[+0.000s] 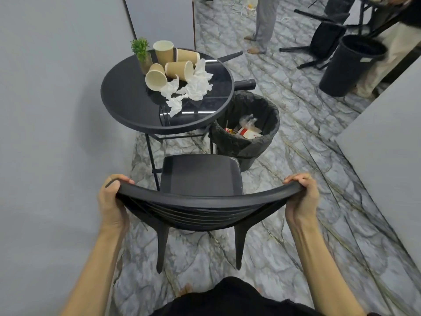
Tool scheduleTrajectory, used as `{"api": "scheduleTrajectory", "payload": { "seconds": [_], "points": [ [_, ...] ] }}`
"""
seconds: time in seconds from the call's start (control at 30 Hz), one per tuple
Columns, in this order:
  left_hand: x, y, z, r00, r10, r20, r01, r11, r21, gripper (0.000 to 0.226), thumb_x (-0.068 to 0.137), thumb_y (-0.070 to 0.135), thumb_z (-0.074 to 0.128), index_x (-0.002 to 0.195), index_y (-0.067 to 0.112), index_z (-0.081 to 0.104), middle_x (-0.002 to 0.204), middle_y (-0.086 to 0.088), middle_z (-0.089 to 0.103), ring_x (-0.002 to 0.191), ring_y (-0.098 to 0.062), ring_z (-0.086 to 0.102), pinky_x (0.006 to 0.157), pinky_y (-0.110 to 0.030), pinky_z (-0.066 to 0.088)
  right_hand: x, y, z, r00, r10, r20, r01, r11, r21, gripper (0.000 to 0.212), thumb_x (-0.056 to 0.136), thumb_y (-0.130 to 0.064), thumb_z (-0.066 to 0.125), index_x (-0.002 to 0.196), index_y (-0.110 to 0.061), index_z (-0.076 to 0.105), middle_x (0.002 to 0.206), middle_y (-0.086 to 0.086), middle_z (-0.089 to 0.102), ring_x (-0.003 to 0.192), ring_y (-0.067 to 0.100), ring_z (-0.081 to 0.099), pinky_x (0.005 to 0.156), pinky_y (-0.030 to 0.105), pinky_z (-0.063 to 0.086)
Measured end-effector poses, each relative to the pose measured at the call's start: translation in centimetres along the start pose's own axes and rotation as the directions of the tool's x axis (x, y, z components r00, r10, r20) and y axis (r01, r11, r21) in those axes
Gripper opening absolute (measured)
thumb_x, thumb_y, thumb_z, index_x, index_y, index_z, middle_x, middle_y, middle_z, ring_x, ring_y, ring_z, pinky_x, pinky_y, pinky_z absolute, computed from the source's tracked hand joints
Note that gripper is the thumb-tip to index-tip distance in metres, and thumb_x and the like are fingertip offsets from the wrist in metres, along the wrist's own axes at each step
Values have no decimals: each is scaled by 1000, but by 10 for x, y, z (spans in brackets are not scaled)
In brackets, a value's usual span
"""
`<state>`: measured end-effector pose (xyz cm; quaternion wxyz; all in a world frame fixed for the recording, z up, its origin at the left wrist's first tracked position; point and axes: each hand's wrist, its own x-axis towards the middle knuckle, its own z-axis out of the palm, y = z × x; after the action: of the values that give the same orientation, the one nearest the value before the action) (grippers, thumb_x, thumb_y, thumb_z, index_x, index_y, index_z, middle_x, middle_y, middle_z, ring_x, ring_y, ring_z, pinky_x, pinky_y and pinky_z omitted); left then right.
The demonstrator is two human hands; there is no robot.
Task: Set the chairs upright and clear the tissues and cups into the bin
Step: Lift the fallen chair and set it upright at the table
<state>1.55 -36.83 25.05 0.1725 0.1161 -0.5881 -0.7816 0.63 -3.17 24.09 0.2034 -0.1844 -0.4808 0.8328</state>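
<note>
A black chair (200,174) stands upright in front of me, its seat facing the round black table (127,103). My left hand (112,201) grips the left end of its curved backrest and my right hand (300,199) grips the right end. On the table lie several brown paper cups (180,69), one upright and the others tipped over, beside crumpled white tissues (193,87). A black-lined bin (248,142) with some rubbish in it stands on the floor right of the table. Legs of a second chair (245,83) stick out sideways behind the table.
A small potted plant (142,53) sits at the table's far left. Grey panels close in on the left and right. At the far right stand another black bin (350,65), a toppled chair (323,42) and a person's legs (262,23).
</note>
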Motion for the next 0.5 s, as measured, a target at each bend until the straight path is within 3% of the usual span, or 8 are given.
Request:
{"api": "scheduleTrajectory", "payload": {
  "seconds": [0.27,0.4,0.5],
  "points": [
    [2,-13,-49,999,8,-31,-8,1000,18,18,59,37,48,55,26,62,55,11,62,56,-2,54,55,-14,41,-19,20,19,998,14,56,-13,1000,-12,28,67,-11,37,46,-19,53,49,-6,54,58,12,48,60,20,39],
    [-9,-22,-59,1000,7,-19,-6,999,51,21,67,25,43,56,27,61,56,12,63,59,0,54,59,-14,40,-23,25,14,998,14,59,-11,999,-47,29,68,-12,37,46,-21,53,50,-5,55,60,14,47,65,20,40],
    [-14,-22,-64,1000,0,2,0,996,91,16,63,34,47,60,25,60,58,12,64,62,-2,53,62,-17,39,-28,26,7,997,13,82,-6,997,-80,29,70,-13,37,48,-22,55,51,-5,56,61,13,47,64,21,39]
  ]
}}
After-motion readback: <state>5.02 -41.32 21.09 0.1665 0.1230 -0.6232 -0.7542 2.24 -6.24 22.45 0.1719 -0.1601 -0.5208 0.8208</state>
